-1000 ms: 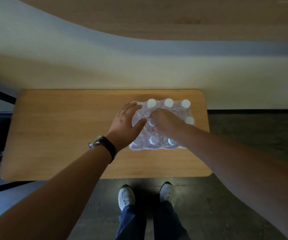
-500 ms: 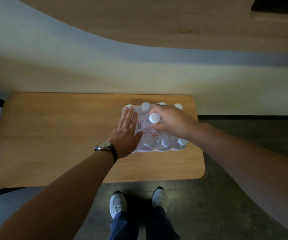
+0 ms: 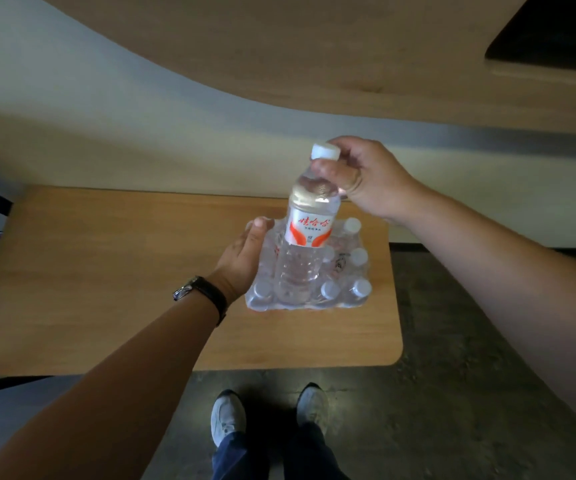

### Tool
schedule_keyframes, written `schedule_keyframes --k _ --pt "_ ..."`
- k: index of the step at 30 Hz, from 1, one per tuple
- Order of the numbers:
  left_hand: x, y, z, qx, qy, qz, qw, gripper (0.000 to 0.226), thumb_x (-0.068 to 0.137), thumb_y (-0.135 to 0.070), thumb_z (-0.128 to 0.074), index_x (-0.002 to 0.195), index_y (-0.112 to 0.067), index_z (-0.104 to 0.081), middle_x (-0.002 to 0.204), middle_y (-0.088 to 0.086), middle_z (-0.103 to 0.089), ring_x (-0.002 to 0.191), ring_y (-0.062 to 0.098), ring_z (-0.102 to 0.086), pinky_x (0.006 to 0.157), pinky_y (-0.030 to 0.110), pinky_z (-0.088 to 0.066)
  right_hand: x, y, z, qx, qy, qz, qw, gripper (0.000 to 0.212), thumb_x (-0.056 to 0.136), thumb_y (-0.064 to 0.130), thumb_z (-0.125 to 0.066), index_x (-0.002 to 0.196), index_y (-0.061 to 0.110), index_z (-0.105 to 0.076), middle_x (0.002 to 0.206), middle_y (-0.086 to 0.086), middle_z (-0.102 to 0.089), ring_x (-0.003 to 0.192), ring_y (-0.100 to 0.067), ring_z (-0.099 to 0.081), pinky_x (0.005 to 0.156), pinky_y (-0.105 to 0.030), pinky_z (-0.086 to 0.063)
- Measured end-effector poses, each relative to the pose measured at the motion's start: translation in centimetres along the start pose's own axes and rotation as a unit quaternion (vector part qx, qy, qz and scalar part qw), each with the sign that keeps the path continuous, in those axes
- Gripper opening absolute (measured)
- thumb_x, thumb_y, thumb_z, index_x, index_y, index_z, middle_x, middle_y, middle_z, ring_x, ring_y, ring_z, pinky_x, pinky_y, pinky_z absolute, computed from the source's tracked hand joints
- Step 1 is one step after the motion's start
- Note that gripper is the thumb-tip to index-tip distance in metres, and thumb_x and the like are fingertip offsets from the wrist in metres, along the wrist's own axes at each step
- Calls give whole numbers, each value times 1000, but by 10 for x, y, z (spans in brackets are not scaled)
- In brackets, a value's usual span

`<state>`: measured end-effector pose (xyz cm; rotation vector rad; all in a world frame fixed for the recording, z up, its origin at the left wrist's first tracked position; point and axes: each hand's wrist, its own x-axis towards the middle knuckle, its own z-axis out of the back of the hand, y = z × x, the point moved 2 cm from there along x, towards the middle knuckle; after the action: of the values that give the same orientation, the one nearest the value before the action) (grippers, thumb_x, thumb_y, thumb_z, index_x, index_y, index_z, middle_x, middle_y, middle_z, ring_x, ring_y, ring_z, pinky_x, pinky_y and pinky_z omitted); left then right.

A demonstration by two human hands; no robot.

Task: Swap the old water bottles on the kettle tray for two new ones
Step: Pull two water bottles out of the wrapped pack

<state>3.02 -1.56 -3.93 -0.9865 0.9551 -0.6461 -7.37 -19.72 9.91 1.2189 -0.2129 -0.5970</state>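
Observation:
A shrink-wrapped pack of water bottles with white caps sits on the right part of a low wooden table. My right hand grips the neck of one new water bottle, clear with a white and red label, lifted upright above the pack. My left hand, with a black watch at the wrist, rests flat against the pack's left side, fingers apart. The kettle tray and the old bottles are not in view.
A wide wooden counter edge overhangs the pale wall above the table. A dark opening shows at the top right. Dark floor lies right of and in front of the table, with my two white shoes below.
My right hand has pulled one bottle up out of the pack and raised it. My left hand has slid to the pack's left side and stays there.

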Motion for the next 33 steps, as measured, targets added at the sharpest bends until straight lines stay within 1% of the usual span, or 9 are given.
schedule_keyframes --k 4,8,12,16,19,22,26,29,33 --pt "-4 -16 2 -158 11 72 985 91 75 -85 -34 134 -20 -57 141 12 -57 132 32 -50 109 42 -35 10 -17 -33 79 29 -93 992 6 97 15 -62 95 10 -66 82 -1 -72 63 -3 -70 56 -21 -53" --pt "-20 -25 0 -307 98 60 945 78 78 -80 -48 127 -20 -64 117 21 -70 107 40 -68 96 56 -50 16 -28 -60 119 43 -148 981 17 97 23 -62 93 7 -68 78 -2 -73 62 -11 -68 71 -35 -58" --pt "-32 -22 -2 -323 136 78 933 64 75 -59 -68 119 -13 -67 104 18 -72 88 34 -71 78 43 -59 20 -36 -70 97 61 -174 978 23 95 33 -64 85 15 -72 90 -9 -73 80 -25 -68 69 -36 -58" --pt "-35 -17 -6 -319 91 106 937 52 77 -36 -72 118 -4 -65 94 13 -72 75 29 -69 65 34 -58 22 -52 -70 63 26 -204 977 43 93 55 -58 76 17 -66 99 -15 -74 90 -33 -70 86 -48 -58" --pt "-34 -13 -7 -316 73 125 937 52 76 -36 -75 116 -4 -66 93 14 -71 73 29 -69 64 34 -57 16 -73 -51 -80 -35 -191 978 46 98 51 -50 81 11 -66 81 -12 -73 76 -32 -71 71 -37 -57" --pt "-31 -9 -7 -306 62 133 941 56 75 -39 -77 117 -5 -65 94 14 -72 74 28 -69 65 36 -57 -2 -100 -38 -292 31 -180 939 34 97 39 -59 71 17 -62 68 -1 -64 68 -24 -62 55 -29 -43" --pt "-26 -7 -8 -308 59 140 939 59 75 -41 -77 120 -5 -64 97 14 -73 78 29 -69 70 38 -57 -20 -126 -43 -421 131 -212 872 28 87 42 -69 84 15 -65 83 -3 -67 81 -22 -65 54 -27 -39" --pt "-25 -5 -9 -302 54 151 940 61 74 -44 -78 119 -6 -65 98 13 -73 81 30 -69 73 41 -56 -22 -133 -50 -516 176 -184 818 36 85 39 -72 108 14 -63 109 -5 -67 102 -25 -63 72 -29 -44" --pt "-24 -5 -8 -294 56 154 942 64 73 -47 -78 118 -4 -65 97 14 -73 82 30 -68 76 43 -55 -23 -136 -47 -520 144 -147 829 27 87 33 -68 104 13 -65 110 -9 -68 103 -28 -63 73 -30 -44"
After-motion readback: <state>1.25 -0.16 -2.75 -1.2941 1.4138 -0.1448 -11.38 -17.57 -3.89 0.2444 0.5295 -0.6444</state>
